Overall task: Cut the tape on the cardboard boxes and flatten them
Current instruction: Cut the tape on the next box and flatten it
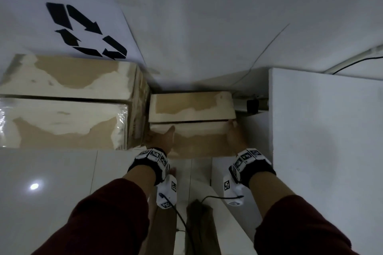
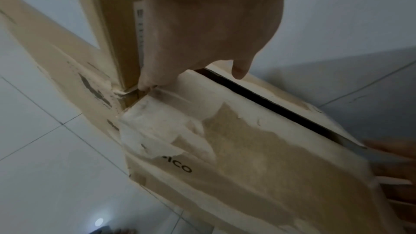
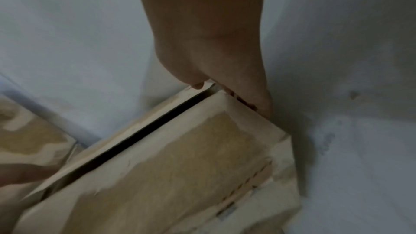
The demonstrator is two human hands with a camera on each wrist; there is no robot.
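A small cardboard box (image 1: 192, 107) with torn whitish tape patches stands on the floor between a large cardboard box (image 1: 62, 105) and a white block. A dark slit (image 1: 192, 121) runs between its top flaps. My left hand (image 1: 160, 138) grips its left end, fingers (image 2: 148, 81) down in the gap beside the large box (image 2: 117, 33), thumb (image 2: 239, 70) on top. My right hand (image 1: 235, 136) grips the right end (image 3: 258, 124), fingers down the side and thumb tip at the flap edge (image 3: 198, 85). The small box (image 2: 247, 149) fills both wrist views.
The large box carries shiny clear tape (image 1: 116, 118) on its near flap. A white sheet with a black recycling symbol (image 1: 87, 31) leans behind it. A tall white block (image 1: 327, 130) hems the right side. Glossy floor tiles (image 1: 51, 182) lie near me, and a black cable (image 1: 182, 219) trails below.
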